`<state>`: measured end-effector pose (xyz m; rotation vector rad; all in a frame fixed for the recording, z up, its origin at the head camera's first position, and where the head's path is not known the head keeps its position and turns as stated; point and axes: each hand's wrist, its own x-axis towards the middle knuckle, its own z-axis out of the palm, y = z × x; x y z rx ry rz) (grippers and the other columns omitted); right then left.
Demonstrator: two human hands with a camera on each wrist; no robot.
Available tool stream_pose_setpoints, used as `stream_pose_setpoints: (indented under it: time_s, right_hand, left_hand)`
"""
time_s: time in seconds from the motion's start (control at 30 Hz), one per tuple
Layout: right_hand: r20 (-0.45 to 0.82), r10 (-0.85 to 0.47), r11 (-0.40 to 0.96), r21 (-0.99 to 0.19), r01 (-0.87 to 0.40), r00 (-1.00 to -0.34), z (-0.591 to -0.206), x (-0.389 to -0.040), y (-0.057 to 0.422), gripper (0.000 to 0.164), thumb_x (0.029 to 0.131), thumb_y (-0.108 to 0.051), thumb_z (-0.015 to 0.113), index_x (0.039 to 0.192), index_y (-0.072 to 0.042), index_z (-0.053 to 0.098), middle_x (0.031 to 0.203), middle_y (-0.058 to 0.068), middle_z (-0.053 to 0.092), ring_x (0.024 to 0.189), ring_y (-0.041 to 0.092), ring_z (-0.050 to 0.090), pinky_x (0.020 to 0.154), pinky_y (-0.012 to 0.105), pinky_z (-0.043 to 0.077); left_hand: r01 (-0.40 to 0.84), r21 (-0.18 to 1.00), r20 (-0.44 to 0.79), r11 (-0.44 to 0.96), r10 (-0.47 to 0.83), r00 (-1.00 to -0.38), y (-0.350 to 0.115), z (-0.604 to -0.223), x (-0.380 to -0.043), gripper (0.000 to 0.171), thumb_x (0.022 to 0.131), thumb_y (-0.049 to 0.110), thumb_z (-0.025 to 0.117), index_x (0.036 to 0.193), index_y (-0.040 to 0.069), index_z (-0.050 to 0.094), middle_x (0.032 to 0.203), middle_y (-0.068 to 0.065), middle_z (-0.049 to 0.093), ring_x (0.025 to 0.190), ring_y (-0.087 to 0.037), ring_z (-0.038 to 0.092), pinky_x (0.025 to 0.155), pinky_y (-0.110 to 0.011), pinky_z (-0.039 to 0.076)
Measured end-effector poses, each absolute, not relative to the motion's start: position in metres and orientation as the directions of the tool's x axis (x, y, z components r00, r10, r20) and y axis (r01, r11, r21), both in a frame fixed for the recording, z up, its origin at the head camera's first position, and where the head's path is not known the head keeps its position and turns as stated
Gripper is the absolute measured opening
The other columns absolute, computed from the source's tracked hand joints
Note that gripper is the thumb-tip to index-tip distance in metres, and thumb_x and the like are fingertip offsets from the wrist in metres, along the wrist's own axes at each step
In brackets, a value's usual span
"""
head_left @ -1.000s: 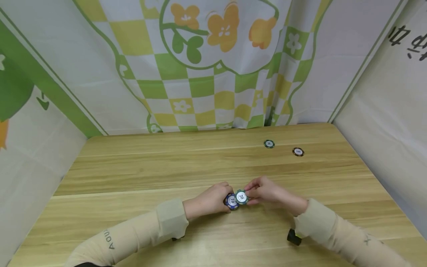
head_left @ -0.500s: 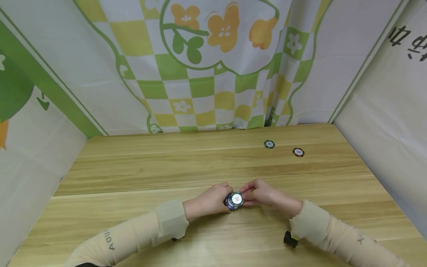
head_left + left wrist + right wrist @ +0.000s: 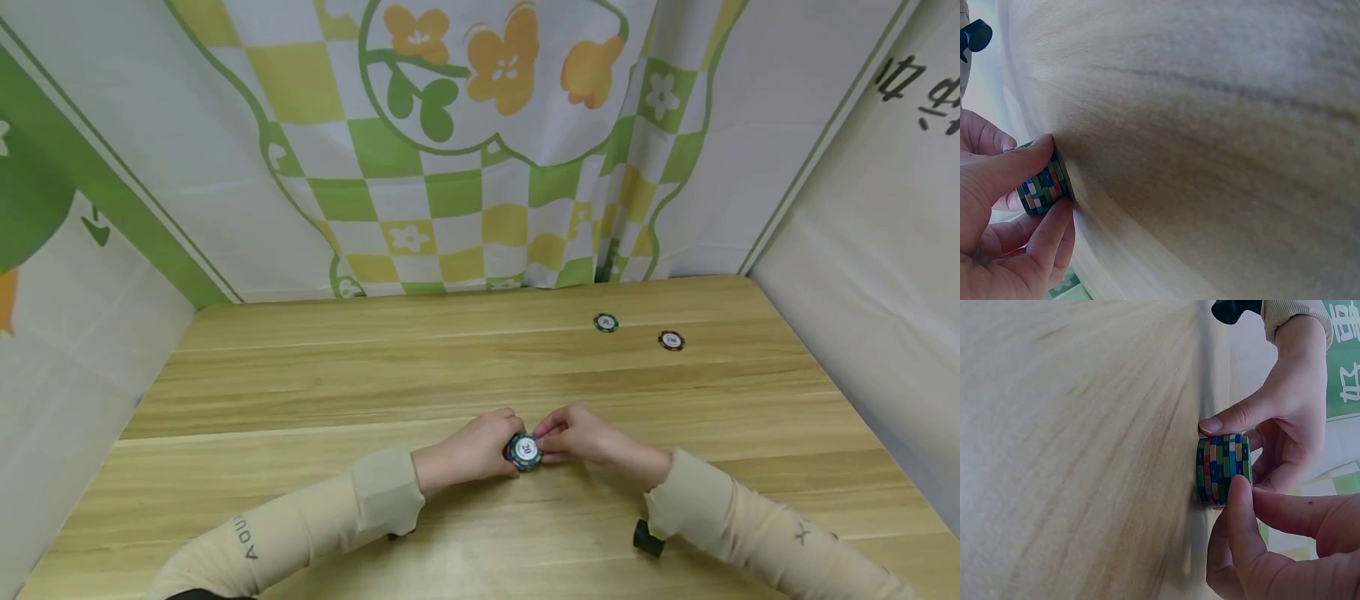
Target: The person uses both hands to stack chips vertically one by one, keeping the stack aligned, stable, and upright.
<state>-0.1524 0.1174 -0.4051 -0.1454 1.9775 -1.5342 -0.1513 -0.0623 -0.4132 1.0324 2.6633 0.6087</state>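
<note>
A stack of poker chips [image 3: 1216,469] stands on the wooden table, its edges green, blue, red and pale. On top lies a green chip marked 20 [image 3: 527,450]. My left hand [image 3: 476,447] grips the stack from the left, thumb on the near side and fingers round the far side, as the left wrist view also shows with the stack [image 3: 1044,184] between thumb and fingers. From the right, my right hand [image 3: 592,437] pinches the top green chip at its edge, level with the stack; its fingers [image 3: 1242,506] touch the stack's upper side.
Two single chips lie flat toward the back right: a green one [image 3: 606,322] and a dark one marked 100 [image 3: 671,340]. A patterned curtain [image 3: 480,208] hangs along the back edge of the wooden table [image 3: 315,358]. Pale cloth walls flank both sides.
My right hand has moved left with the green 20 chip, which now covers the blue 10 chip on top of the stack. My left hand has stayed in place round the stack.
</note>
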Motion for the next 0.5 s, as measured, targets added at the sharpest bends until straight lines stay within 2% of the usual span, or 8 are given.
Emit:
stream_pose_setpoints:
  time_s: [0.5]
  right_hand:
    - [-0.423, -0.429, 0.390, -0.884, 0.259, -0.798, -0.4073, -0.1585, 0.1181, 0.018, 0.086, 0.006, 0.053, 0.101, 0.017, 0.053, 0.083, 0.010, 0.057, 0.069, 0.010, 0.058, 0.068, 0.027, 0.053]
  left_hand:
    - [0.575, 0.467, -0.071, 0.671, 0.677, -0.732, -0.0623, -0.4126, -0.1512, 0.034, 0.065, 0.014, 0.081, 0.091, 0.005, 0.059, 0.087, 0.000, 0.053, 0.079, -0.011, 0.052, 0.072, -0.020, 0.045]
